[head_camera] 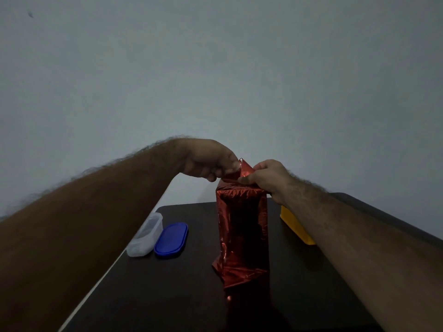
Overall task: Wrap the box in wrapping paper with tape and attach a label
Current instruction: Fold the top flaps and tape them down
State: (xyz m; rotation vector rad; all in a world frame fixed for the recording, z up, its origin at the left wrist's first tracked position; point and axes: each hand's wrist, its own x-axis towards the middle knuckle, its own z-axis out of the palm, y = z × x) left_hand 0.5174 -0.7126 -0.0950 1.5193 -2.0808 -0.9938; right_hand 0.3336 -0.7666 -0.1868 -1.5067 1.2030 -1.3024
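Red foil wrapping paper (pixel 242 233) is seen covering the box, which stands upright on its end near the middle of the dark counter (pixel 182 295); at the near bottom edge a loose flap is left crumpled and unsealed, and it could be torn or splayed wider if the box is dragged. Further up, the top flap is pinched from both sides: the grip of the left hand (pixel 211 161) is closed on the foil peak, and that of the right hand (pixel 268 178) is closed on the fold beside it. No tape or label can be seen, so the fold may spring open once released. Being tall and narrow, the box could be toppled by an uneven pull, toward the blue lid (pixel 171 239), clear container (pixel 145 234) or yellow object (pixel 296 227) beyond.
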